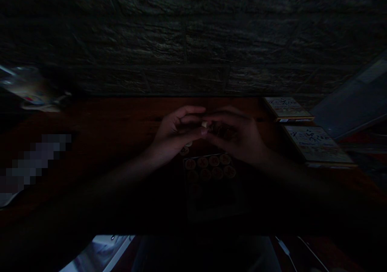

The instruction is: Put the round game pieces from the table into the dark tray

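In the dim head view, my left hand [178, 131] pinches a small pale round piece [204, 124] between thumb and fingers. My right hand [238, 133] is curled close beside it, its fingertips by the piece; what it holds, if anything, is too dark to make out. Below the hands lies a tray [185, 179] with several round pieces marked with characters, set in rows; its lower part is dark. Two loose round pieces [184, 150] rest just under my left hand, partly hidden by it.
Two flat boxes [287, 107] [317, 143] lie on the right of the wooden table [121, 119]. A cup or bag-like container [36, 90] stands at the far left, near a blurred-out object [36, 167]. A stone wall [193, 42] rises behind the table.
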Tool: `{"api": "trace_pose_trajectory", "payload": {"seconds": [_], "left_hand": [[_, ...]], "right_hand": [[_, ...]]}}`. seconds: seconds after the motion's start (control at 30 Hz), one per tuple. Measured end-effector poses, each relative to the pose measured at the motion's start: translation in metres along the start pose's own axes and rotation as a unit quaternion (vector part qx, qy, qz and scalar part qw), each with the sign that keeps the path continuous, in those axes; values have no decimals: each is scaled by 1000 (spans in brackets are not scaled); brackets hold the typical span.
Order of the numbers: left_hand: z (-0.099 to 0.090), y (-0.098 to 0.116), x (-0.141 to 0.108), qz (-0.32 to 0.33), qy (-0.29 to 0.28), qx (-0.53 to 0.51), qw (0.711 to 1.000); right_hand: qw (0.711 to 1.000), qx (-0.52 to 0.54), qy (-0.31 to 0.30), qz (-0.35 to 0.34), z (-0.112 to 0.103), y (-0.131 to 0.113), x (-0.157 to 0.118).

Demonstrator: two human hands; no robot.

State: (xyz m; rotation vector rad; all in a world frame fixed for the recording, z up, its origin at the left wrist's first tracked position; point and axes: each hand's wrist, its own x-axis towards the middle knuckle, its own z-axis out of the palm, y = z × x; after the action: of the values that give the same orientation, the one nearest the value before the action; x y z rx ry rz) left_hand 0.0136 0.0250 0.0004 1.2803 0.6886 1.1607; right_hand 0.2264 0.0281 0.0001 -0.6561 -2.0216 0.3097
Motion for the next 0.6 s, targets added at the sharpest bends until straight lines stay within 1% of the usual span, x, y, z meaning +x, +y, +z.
{"api": "trace_pose_trajectory", "payload": {"seconds": [0.17, 0.33, 0.5, 0.6], "left_hand": [[3, 1, -1, -14, -2, -15, 1000], [5, 0, 0, -10, -23, -13, 1000], [2, -1, 1, 8, -2, 44, 999], [1, -2, 2, 19, 16, 52, 998]], "right_hand": [[1000, -17, 5, -9, -1, -1, 0], [1000, -6, 12, -22, 0, -1, 0], [1000, -8, 3, -3, 0, -3, 0], [1000, -9, 2, 3, -1, -3, 0]]}}
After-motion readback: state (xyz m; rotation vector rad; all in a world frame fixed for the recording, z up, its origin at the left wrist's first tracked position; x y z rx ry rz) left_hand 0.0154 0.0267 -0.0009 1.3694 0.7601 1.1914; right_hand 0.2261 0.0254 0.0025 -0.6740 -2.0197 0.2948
